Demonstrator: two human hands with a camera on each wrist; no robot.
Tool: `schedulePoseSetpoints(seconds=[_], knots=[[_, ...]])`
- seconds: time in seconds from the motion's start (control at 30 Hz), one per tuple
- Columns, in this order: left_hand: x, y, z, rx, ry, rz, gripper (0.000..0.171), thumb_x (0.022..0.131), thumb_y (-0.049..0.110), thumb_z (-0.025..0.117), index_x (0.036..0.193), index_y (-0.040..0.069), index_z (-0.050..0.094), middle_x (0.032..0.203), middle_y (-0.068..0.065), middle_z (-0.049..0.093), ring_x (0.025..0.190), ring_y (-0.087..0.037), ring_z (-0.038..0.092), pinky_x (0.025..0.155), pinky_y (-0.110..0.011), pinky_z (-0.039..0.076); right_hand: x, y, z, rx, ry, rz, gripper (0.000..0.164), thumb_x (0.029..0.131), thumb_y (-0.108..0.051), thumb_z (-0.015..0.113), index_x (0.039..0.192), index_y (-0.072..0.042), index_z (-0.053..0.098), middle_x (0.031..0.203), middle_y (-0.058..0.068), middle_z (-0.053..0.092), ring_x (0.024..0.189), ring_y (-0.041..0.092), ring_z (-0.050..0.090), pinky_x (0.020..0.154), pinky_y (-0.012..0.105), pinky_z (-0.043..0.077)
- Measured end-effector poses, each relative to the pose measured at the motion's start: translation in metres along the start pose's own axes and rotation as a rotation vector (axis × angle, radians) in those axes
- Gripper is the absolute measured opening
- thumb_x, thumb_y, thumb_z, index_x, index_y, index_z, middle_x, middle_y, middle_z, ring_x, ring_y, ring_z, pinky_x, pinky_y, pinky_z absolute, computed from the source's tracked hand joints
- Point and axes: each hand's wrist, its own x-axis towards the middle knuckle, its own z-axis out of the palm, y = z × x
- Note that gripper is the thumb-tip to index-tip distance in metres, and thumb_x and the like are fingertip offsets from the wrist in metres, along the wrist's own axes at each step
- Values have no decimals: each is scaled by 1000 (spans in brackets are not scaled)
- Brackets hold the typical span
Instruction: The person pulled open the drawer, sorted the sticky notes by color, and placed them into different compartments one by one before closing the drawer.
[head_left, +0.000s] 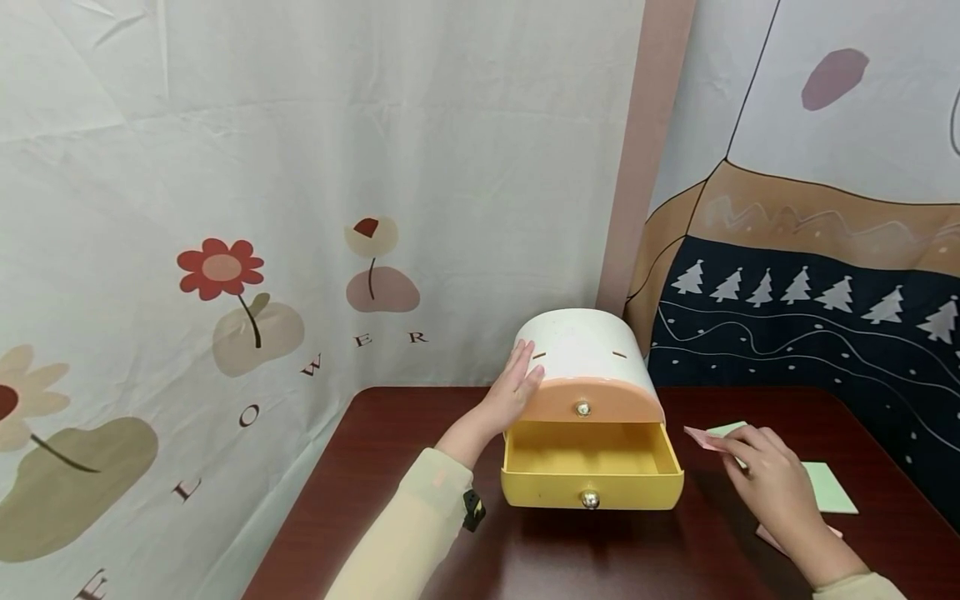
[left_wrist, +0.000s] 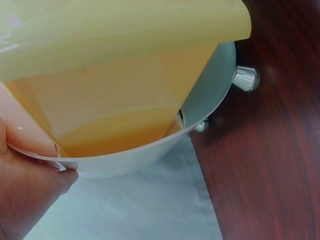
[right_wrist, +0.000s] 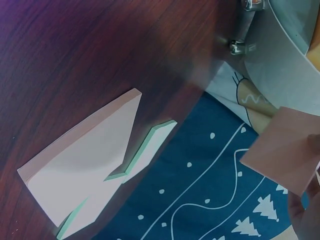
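A small drawer box with a rounded white top (head_left: 581,333) stands on the table. Its orange upper drawer (head_left: 615,402) is closed, while the yellow lower drawer (head_left: 592,490) is pulled out, with bare yellow inside. My left hand (head_left: 510,392) rests against the box's left side, fingers extended along the white shell. To the right of the drawer, my right hand (head_left: 776,479) pinches a pink square of note paper (right_wrist: 285,150) between thumb and fingers. Some green paper (head_left: 726,429) shows just behind that pink square in the head view.
A green note pad (head_left: 828,487) lies right of my right hand, and a pink note pad (head_left: 771,540) lies partly hidden under that wrist. The brown table (head_left: 375,467) meets a printed white curtain (head_left: 465,167) and a dark tree-patterned cloth (head_left: 750,333) behind.
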Motion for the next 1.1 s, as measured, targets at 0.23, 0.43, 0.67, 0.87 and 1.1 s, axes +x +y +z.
schedulePoseSetpoints(seconds=[0.23,0.43,0.67,0.87,1.1], knots=[[0,-1,0,7,3,3,66,102,45,30,152,6,13,160,-14,1,147,-29,0,117,-50,8,0,-4,-4,33,87,-3,26,61,2,78,84,-9,76,81,0,61,77,18,50,68,27,38],[0,0,0,2,4,7,65,102,45,30,152,6,13,159,-14,1,147,-30,0,117,-50,8,2,-6,-9,81,173,-35,58,99,-47,39,82,-5,76,81,3,62,78,19,51,68,28,37],[0,0,0,14,2,-3,66,102,46,29,153,8,13,160,-12,1,147,-28,0,117,-49,8,6,-16,-20,110,222,-47,63,99,-49,34,82,-7,76,82,2,63,77,18,51,66,22,37],[1,0,-1,17,0,-6,65,102,46,29,153,8,13,160,-11,1,147,-26,0,117,-48,8,9,-28,-28,176,245,-79,58,99,-45,37,80,-6,76,82,3,63,77,16,49,70,15,36],[0,0,-1,15,-3,0,65,102,45,29,152,6,13,160,-13,1,147,-28,0,117,-49,8,13,-40,-31,284,330,-172,46,98,-36,47,79,-6,76,81,5,64,77,15,50,80,6,32]])
